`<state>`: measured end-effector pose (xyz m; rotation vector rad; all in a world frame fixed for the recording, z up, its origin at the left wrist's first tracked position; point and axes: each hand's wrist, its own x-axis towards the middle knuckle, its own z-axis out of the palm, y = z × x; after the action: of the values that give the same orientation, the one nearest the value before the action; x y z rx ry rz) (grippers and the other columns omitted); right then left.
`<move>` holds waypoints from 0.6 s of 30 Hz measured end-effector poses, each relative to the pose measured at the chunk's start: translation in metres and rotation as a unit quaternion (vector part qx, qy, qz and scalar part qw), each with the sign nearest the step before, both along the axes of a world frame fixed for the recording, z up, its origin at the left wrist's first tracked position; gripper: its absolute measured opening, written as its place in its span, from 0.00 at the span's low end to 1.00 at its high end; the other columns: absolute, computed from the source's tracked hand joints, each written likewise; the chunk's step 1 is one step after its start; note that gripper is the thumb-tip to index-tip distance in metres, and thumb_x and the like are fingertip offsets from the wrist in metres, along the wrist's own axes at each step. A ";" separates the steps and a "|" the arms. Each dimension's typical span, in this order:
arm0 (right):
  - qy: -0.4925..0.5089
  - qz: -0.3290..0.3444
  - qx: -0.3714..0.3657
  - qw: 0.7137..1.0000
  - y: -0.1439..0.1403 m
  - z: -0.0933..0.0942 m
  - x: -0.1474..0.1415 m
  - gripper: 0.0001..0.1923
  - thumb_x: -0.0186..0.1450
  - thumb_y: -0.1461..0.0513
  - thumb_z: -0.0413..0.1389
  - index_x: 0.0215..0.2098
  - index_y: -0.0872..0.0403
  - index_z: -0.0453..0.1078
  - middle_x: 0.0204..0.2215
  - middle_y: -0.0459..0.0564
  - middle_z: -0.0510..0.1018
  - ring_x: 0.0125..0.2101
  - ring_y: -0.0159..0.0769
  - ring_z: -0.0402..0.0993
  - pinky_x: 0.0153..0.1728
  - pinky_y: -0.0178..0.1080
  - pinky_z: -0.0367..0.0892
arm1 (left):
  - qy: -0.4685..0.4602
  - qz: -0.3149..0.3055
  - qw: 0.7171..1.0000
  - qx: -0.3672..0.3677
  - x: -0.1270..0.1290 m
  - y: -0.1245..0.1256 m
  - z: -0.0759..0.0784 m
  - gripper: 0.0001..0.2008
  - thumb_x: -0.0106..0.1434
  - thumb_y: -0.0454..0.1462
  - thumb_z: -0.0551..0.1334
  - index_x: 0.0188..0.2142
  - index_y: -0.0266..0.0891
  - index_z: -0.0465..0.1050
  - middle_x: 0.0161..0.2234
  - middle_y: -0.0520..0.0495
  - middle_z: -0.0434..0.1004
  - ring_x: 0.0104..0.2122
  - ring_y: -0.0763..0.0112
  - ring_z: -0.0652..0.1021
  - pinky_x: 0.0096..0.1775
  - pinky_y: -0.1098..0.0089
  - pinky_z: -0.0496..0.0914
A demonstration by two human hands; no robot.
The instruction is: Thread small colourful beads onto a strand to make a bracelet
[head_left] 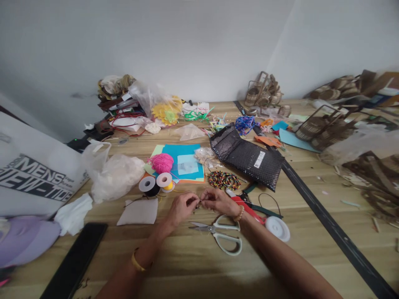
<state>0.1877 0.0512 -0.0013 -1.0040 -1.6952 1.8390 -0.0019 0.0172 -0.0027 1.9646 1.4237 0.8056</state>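
Wire (199, 201), thin and barely visible, sits pinched between my left hand (182, 207) and right hand (218, 201), just beyond the scissors (222, 234). Both hands are closed around it. Beads (223, 180) lie farther beyond the scissors, apparently unstrung; I judge work barely begun.

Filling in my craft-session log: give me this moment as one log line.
left hand: pinching something tiny, unclear | right hand: meets it fingertip to fingertip | scissors: flat on table, just below hands | beads: beyond hands
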 end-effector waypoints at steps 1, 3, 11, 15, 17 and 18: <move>0.003 -0.004 -0.002 1.000 0.000 -0.001 0.000 0.14 0.57 0.54 0.62 0.32 0.55 0.66 0.19 0.39 0.67 0.18 0.24 0.58 0.17 0.27 0.54 | -0.003 0.003 1.000 0.000 0.000 0.000 0.000 0.08 0.60 0.32 0.58 0.29 0.37 0.76 0.28 0.48 0.80 0.28 0.70 0.76 0.33 0.73 0.68; 0.004 -0.015 0.008 1.000 0.001 -0.005 -0.001 0.14 0.56 0.55 0.62 0.30 0.56 0.67 0.19 0.39 0.66 0.18 0.24 0.57 0.18 0.28 0.54 | -0.007 0.010 1.000 -0.002 -0.001 0.000 -0.001 0.07 0.59 0.33 0.59 0.29 0.37 0.76 0.27 0.48 0.80 0.27 0.70 0.76 0.32 0.73 0.68; -0.051 -0.057 0.152 0.985 -0.004 -0.002 -0.004 0.09 0.61 0.58 0.57 0.30 0.57 0.72 0.23 0.45 0.72 0.24 0.29 0.63 0.26 0.32 0.60 | -0.029 0.018 0.999 -0.006 -0.004 -0.002 -0.001 0.06 0.60 0.33 0.59 0.29 0.36 0.75 0.27 0.48 0.79 0.26 0.71 0.75 0.32 0.74 0.69; -0.089 -0.049 0.200 0.975 -0.007 0.004 -0.002 0.09 0.63 0.59 0.55 0.30 0.56 0.73 0.23 0.45 0.72 0.25 0.30 0.63 0.26 0.31 0.59 | -0.033 0.011 0.999 -0.004 -0.004 -0.002 -0.001 0.07 0.61 0.33 0.59 0.29 0.36 0.75 0.27 0.48 0.78 0.27 0.71 0.75 0.32 0.73 0.69; -0.088 -0.047 0.203 0.974 -0.007 0.004 -0.001 0.09 0.64 0.59 0.54 0.30 0.56 0.72 0.23 0.45 0.71 0.24 0.30 0.62 0.25 0.31 0.57 | -0.023 0.010 1.000 0.009 -0.004 -0.002 -0.001 0.06 0.61 0.32 0.59 0.30 0.36 0.75 0.28 0.48 0.78 0.28 0.70 0.75 0.33 0.72 0.70; -0.077 -0.048 0.198 0.976 -0.006 0.002 -0.001 0.09 0.64 0.59 0.54 0.30 0.56 0.71 0.23 0.44 0.71 0.24 0.30 0.62 0.25 0.31 0.57 | -0.015 0.008 1.000 0.019 -0.004 -0.002 -0.001 0.05 0.60 0.31 0.60 0.30 0.36 0.75 0.28 0.48 0.78 0.29 0.70 0.75 0.34 0.71 0.70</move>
<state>0.1870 0.0448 0.0009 -1.0532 -1.9661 1.3168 -0.0060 0.0151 -0.0040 1.9629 1.4183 0.8732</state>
